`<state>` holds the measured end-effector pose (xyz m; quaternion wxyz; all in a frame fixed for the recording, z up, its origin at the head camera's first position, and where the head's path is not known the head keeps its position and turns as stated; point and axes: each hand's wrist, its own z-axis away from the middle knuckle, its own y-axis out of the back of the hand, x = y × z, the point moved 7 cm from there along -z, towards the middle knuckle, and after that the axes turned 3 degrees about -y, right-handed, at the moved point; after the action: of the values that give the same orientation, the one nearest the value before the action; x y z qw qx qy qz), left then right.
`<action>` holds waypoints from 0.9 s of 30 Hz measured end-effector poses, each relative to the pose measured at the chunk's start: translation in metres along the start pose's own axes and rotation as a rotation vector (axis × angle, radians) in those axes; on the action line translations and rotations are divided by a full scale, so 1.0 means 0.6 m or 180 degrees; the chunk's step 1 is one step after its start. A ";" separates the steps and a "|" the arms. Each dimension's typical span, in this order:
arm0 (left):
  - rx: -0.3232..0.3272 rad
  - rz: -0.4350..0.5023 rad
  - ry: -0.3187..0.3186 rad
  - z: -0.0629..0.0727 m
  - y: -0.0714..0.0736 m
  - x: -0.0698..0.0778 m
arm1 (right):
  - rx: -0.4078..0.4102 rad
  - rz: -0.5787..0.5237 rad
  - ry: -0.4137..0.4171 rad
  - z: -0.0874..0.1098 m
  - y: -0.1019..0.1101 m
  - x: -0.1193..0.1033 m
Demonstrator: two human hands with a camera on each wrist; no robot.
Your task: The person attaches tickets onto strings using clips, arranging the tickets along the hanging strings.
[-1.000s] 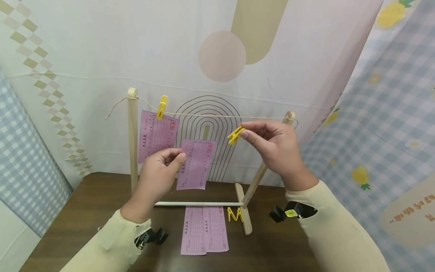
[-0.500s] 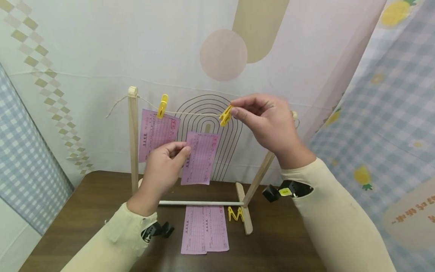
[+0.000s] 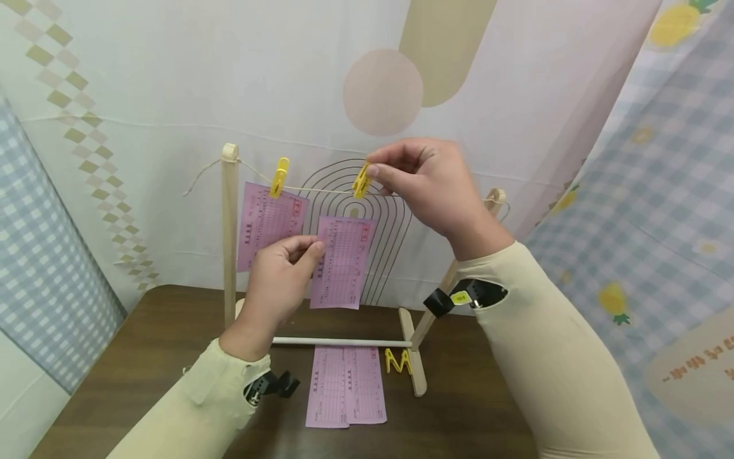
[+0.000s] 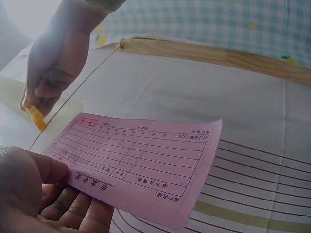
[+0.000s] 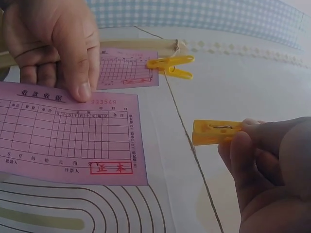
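Note:
My left hand (image 3: 281,274) pinches a pink receipt slip (image 3: 345,264) by its left edge, holding it upright below the string (image 3: 321,190). Printed lines and a red stamp box show on the slip in the right wrist view. Between thumb and fingers my right hand (image 3: 424,182) grips a yellow clothespin (image 3: 360,182), its nose right at the string. To the left, another yellow clothespin (image 3: 279,177) clips a second pink slip (image 3: 264,223) to the string; the left hand partly covers that slip.
A wooden stand with a left post (image 3: 229,236) and a right post (image 3: 427,325) carries the string. A white crossbar (image 3: 344,342) runs low between them. Two pink slips (image 3: 344,389) and yellow clothespins (image 3: 398,361) lie on the dark table (image 3: 172,382). A patterned cloth (image 3: 172,95) hangs behind.
My right hand has moved up and left, bringing the clothespin to the string. My left hand has raised its slip slightly and shifted it right.

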<state>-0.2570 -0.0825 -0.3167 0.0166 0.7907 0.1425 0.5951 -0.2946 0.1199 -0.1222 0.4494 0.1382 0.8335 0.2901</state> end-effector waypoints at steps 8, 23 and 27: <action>0.0053 0.0000 -0.0097 0.000 -0.004 0.011 | -0.0144 0.0007 -0.0031 -0.011 -0.019 0.001; 0.0209 -0.0162 -0.0358 0.000 0.003 0.028 | -0.0354 -0.0022 -0.0075 -0.016 -0.038 0.014; 0.0235 -0.0180 -0.0390 -0.002 0.003 0.029 | -0.0377 -0.0041 -0.0105 -0.016 -0.040 0.015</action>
<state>-0.2533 -0.0804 -0.2998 0.0130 0.8214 0.1854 0.5392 -0.3067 0.1019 -0.1391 0.4724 0.1107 0.8082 0.3338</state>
